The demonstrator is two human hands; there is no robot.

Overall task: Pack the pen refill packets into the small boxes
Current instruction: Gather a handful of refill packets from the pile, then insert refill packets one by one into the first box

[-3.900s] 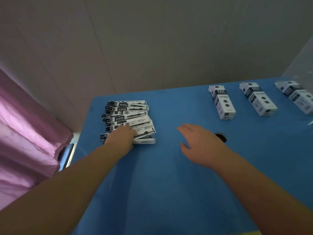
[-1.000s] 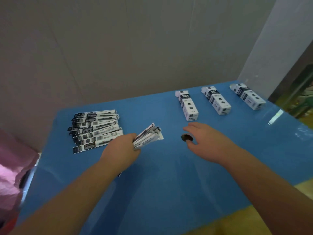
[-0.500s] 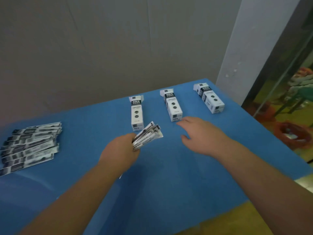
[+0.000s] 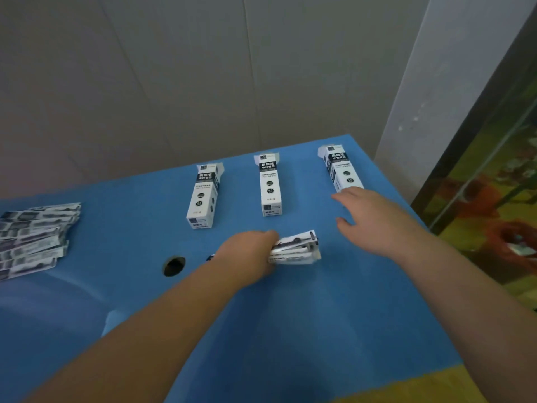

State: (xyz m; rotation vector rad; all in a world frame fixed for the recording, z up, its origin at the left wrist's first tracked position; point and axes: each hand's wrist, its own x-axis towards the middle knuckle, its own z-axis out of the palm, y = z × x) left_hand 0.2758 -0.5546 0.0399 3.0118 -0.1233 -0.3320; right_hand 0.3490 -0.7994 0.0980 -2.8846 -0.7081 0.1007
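Near the middle of the blue counter, the bundle of refill packets sits in the left hand, its grip wrapped tight around them. A second ago that bundle was only just clear of the stack at the far left; now it lies in front of the boxes. The right hand, fingers spread and holding nothing, has reached the rightmost box, likely to pick it up for filling. Each box shows Chinese print and "0.5".

Head view, close, seemingly downward over table.
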